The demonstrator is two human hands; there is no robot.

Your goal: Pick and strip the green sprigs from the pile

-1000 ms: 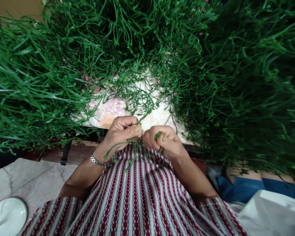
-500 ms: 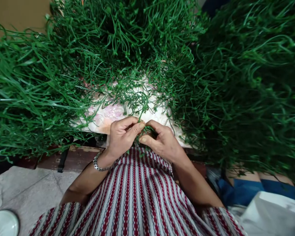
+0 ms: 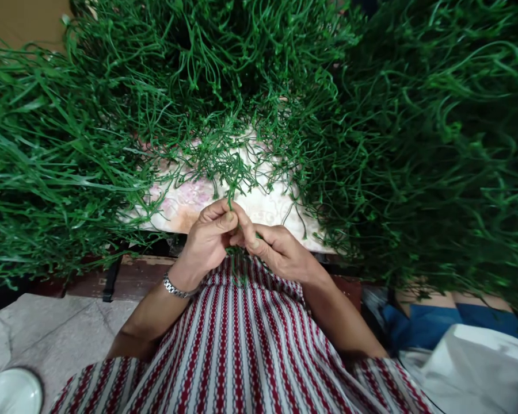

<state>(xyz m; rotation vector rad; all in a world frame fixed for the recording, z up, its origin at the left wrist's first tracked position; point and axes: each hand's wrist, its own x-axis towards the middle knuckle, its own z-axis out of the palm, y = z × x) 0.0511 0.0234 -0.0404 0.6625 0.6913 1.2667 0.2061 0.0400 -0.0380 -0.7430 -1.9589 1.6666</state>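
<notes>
My left hand [image 3: 207, 241], with a metal bracelet at the wrist, pinches a thin green stem [image 3: 230, 198] between thumb and fingers. My right hand [image 3: 276, 250] is closed beside it, its fingertips touching the left hand's and gripping the same small bunch of stems. Both hands hover just above my red-and-white striped lap [image 3: 242, 345], at the near edge of a pale floral cloth [image 3: 190, 201]. Big heaps of green stems [image 3: 242, 86] surround the cloth on three sides.
A dark wooden edge [image 3: 133, 276] runs under the cloth. At the lower left, a white plate [image 3: 8, 394] sits on the grey stone floor [image 3: 47, 333]. Another person's knees in blue [image 3: 431, 322] and white fabric [image 3: 470, 368] are at the lower right.
My hands have come closer together and risen slightly toward the cloth. The loose stem ends that hung below my left hand over my lap are mostly gone from view.
</notes>
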